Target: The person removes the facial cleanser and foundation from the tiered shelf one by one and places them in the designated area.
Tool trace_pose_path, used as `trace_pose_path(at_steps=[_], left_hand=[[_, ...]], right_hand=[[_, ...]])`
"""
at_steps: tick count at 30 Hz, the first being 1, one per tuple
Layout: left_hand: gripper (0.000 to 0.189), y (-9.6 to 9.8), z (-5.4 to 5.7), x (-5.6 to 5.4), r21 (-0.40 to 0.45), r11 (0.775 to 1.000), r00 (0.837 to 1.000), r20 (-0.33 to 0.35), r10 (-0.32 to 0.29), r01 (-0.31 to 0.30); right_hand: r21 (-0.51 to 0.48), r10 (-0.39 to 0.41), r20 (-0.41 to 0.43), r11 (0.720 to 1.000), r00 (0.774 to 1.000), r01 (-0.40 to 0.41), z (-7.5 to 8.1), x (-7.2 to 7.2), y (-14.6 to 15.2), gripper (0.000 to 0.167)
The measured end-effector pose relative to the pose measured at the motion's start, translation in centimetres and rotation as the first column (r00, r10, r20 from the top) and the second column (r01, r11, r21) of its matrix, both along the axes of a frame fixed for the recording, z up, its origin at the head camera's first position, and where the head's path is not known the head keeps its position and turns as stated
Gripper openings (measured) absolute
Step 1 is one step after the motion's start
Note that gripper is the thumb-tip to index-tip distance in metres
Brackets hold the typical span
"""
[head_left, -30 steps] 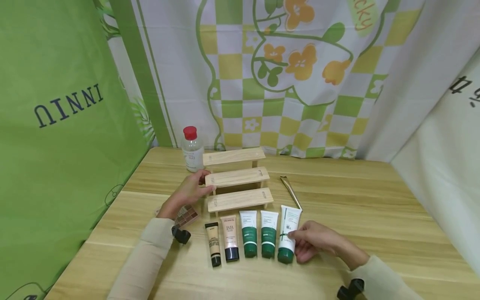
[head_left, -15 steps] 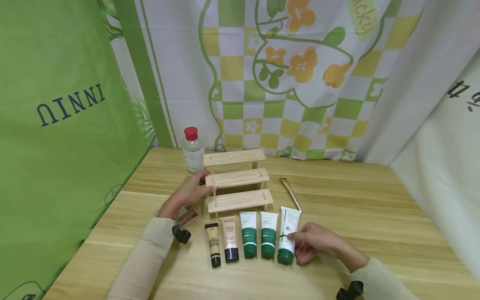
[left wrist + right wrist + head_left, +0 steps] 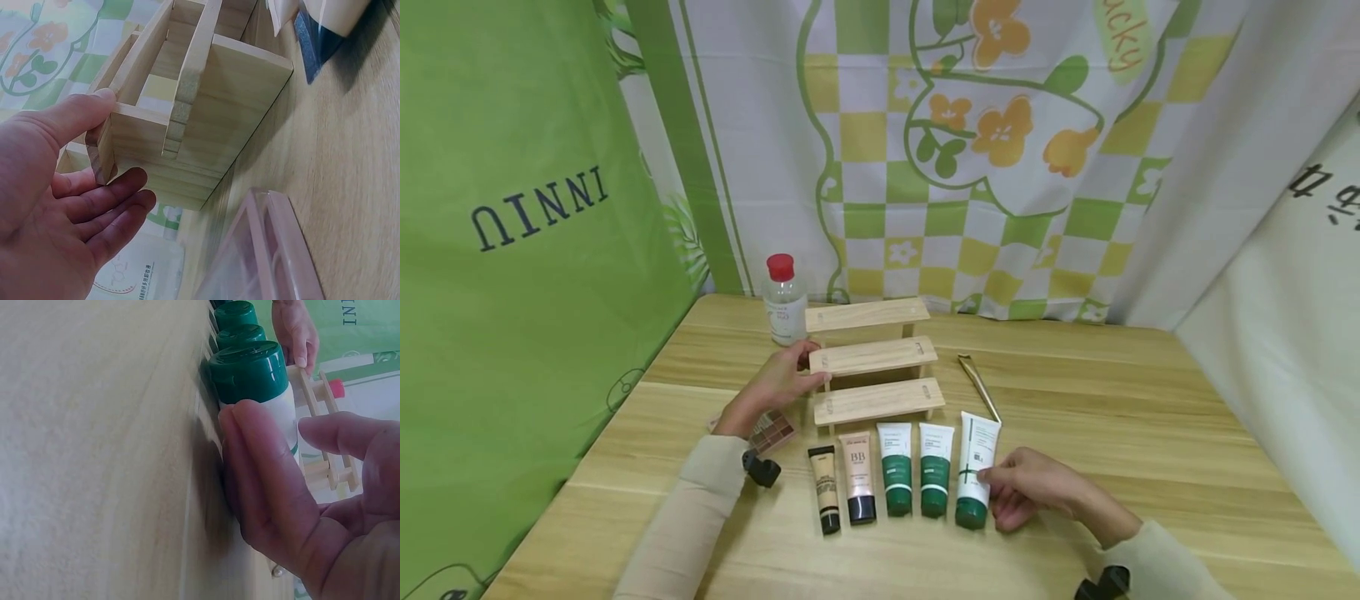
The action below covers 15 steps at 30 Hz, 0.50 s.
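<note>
My left hand (image 3: 782, 379) grips the left end of the middle step of a three-tier wooden display stand (image 3: 874, 357). In the left wrist view, its thumb lies on top of the step and the fingers curl below. My right hand (image 3: 1033, 483) pinches a white squeeze tube (image 3: 979, 450) with a green cap, lying on the table at the right end of a row. Beside it lie two smaller green-and-white tubes (image 3: 935, 471), a pink BB cream tube (image 3: 859, 475) and a yellow tube with a black cap (image 3: 826, 487). The right wrist view shows the fingers against the tube's side, near its green cap (image 3: 250, 372).
Behind the stand's left end stands a clear bottle (image 3: 786, 312) with a red cap. An eyeshadow palette (image 3: 772, 432) lies partly under my left wrist. A slim gold tool (image 3: 979, 387) lies right of the stand. Curtains hang around the wooden table (image 3: 1150, 433).
Both hands keep their places on the stand and the tube. Only a slight shift of the head view shows.
</note>
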State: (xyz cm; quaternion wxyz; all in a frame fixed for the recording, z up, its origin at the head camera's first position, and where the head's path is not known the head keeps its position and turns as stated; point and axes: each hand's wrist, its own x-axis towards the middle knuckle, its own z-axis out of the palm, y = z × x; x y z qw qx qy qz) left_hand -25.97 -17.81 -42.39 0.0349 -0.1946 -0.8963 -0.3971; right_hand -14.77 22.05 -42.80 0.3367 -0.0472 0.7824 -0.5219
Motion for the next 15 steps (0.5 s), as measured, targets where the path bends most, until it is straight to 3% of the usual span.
trace_pose_path(at_steps=[6, 11, 15], left_hand=[[0.043, -0.3, 0.1, 0.1, -0.007, 1.000, 1.000, 0.002, 0.006, -0.006], [0.043, -0.3, 0.2, 0.1, 0.004, 1.000, 1.000, 0.016, 0.001, -0.001], [0.049, -0.4, 0.3, 0.3, -0.009, 1.000, 0.999, 0.031, 0.013, -0.013]], right_hand=[[0.060, 0.021, -0.040, 0.998, 0.999, -0.019, 0.8, -0.1, 0.5, 0.039], [0.197, 0.022, -0.168, 0.980, 0.986, 0.012, 2.4, -0.4, 1.5, 0.040], [0.231, -0.020, -0.302, 0.969, 0.953, 0.094, 3.5, -0.5, 2.1, 0.039]])
